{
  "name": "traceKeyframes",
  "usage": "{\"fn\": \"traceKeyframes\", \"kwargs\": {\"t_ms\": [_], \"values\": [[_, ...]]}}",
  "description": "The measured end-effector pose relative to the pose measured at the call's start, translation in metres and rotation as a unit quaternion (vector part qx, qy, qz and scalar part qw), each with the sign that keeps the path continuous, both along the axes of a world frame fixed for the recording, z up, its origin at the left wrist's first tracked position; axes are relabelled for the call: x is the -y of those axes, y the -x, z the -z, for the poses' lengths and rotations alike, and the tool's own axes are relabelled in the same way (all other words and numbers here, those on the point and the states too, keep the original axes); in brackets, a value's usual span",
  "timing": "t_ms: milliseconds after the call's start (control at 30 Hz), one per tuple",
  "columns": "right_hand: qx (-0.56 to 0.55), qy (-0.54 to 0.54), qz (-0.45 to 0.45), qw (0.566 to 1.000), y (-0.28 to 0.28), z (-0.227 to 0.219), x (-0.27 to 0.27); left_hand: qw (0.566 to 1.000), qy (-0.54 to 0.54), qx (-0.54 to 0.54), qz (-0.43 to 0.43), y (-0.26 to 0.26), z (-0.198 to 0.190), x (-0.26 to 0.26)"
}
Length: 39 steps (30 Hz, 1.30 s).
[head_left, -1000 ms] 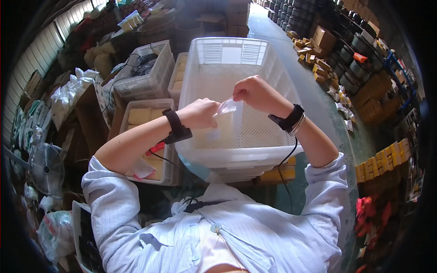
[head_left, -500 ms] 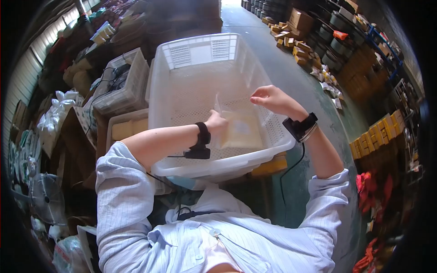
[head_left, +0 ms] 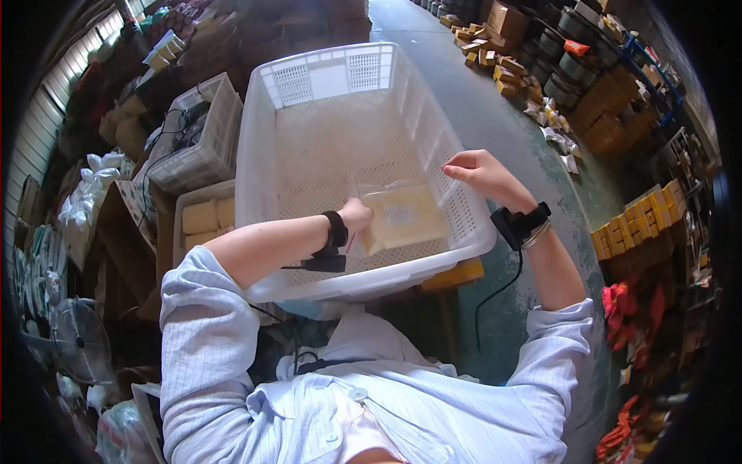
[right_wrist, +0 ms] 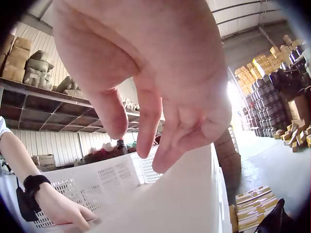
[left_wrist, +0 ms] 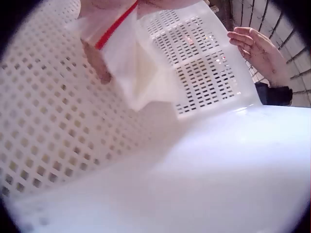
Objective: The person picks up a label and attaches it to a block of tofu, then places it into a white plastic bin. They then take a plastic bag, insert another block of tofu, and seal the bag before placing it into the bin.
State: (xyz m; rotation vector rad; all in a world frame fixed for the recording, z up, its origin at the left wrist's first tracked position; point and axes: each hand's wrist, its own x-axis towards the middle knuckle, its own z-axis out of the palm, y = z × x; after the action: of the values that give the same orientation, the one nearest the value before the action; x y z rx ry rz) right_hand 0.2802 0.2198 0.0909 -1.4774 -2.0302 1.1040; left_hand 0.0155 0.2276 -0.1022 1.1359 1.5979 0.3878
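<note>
A clear bag with pale yellow contents and a white label (head_left: pixel 399 213) lies low in the near part of the large white crate (head_left: pixel 309 288). The left hand (head_left: pixel 356 216) grips the bag's left edge. In the left wrist view a red strip (left_wrist: pixel 116 26) runs along the bag's edge beside the fingers. The right hand (head_left: pixel 487 176) is raised over the crate's right rim, fingers loosely bent and holding nothing; in the right wrist view its fingers (right_wrist: pixel 148 121) hang apart above the white wall.
Left of the crate stand a box of pale yellow packs (head_left: pixel 202 217) and a smaller white crate (head_left: pixel 202 147) with dark items and cables. A fan (head_left: pixel 81 340) is at lower left. Yellow boxes (head_left: pixel 638 223) are stacked at right, with parcels (head_left: pixel 506 77) on the floor farther off.
The right hand has let go of the bag and moved right. With the left hand holding it, the bag has gone down into the crate and now lies flatter. The view has shifted.
</note>
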Motion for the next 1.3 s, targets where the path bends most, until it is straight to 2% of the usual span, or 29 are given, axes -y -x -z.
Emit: {"fn": "traceKeyframes", "kwargs": {"t_ms": [67,167,267,300,333,400,467,567,600,667,700,767,833,900,967,1067,1100,1167,1200,1233,1300], "values": [[0.005,0.0,0.001,1.0,0.0,0.0,0.0,0.994,0.061,-0.025,0.089,0.002,-0.045,0.006],[0.017,0.008,-0.006,1.0,0.0,0.001,-0.002,0.971,0.079,-0.108,0.2,0.005,-0.044,0.0],[0.058,0.029,-0.029,0.997,0.006,-0.007,-0.008,0.977,0.098,0.002,0.19,0.023,-0.077,-0.004],[0.083,0.033,-0.047,0.995,0.015,-0.013,-0.011,0.977,0.142,0.086,0.131,0.031,-0.093,-0.005],[0.107,0.035,-0.066,0.991,0.025,-0.019,-0.013,0.984,0.102,0.031,0.14,0.035,-0.113,-0.006],[0.102,0.013,-0.107,0.989,0.054,-0.03,-0.015,0.983,0.018,0.109,0.148,0.056,-0.16,-0.001],[0.104,-0.006,-0.168,0.98,0.089,-0.035,-0.022,0.982,-0.05,0.13,0.127,0.082,-0.211,0.015],[-0.006,-0.013,-0.234,0.972,0.157,-0.036,-0.026,0.973,-0.158,0.141,0.087,0.141,-0.261,0.056],[-0.065,0.001,-0.265,0.962,0.186,-0.05,-0.014,0.967,-0.19,0.151,0.073,0.166,-0.272,0.074],[-0.142,0.031,-0.313,0.939,0.238,-0.072,0.013,0.954,-0.256,0.156,0.028,0.212,-0.271,0.109],[-0.18,0.047,-0.332,0.925,0.263,-0.08,0.026,0.945,-0.289,0.153,-0.001,0.238,-0.266,0.127],[-0.271,0.106,-0.417,0.861,0.323,-0.091,0.043,0.936,-0.315,0.136,-0.073,0.281,-0.254,0.164],[-0.383,0.112,-0.543,0.739,0.391,-0.086,0.053,0.933,-0.3,0.112,-0.165,0.316,-0.237,0.201],[-0.41,0.171,-0.461,0.768,0.459,-0.105,0.102,0.925,-0.268,0.096,-0.254,0.348,-0.216,0.237],[-0.412,0.221,-0.445,0.764,0.528,-0.09,0.12,0.916,-0.218,0.069,-0.328,0.378,-0.185,0.266],[-0.329,0.201,-0.366,0.847,0.629,-0.035,0.137,0.886,-0.183,0.051,-0.423,0.423,-0.112,0.306],[-0.284,0.195,-0.328,0.88,0.662,-0.004,0.138,0.877,-0.159,0.034,-0.452,0.438,-0.083,0.32],[-0.21,0.046,-0.362,0.907,0.735,0.107,0.115,0.874,-0.174,-0.015,-0.454,0.46,-0.011,0.346],[-0.191,0.058,-0.303,0.932,0.739,0.148,0.121,0.879,-0.157,-0.037,-0.449,0.465,0.022,0.356],[-0.152,0.048,-0.292,0.943,0.744,0.191,0.117,0.883,-0.141,-0.058,-0.443,0.466,0.058,0.364],[-0.062,0.04,-0.284,0.956,0.727,0.286,0.11,0.861,-0.253,-0.135,-0.42,0.464,0.166,0.366]]}}
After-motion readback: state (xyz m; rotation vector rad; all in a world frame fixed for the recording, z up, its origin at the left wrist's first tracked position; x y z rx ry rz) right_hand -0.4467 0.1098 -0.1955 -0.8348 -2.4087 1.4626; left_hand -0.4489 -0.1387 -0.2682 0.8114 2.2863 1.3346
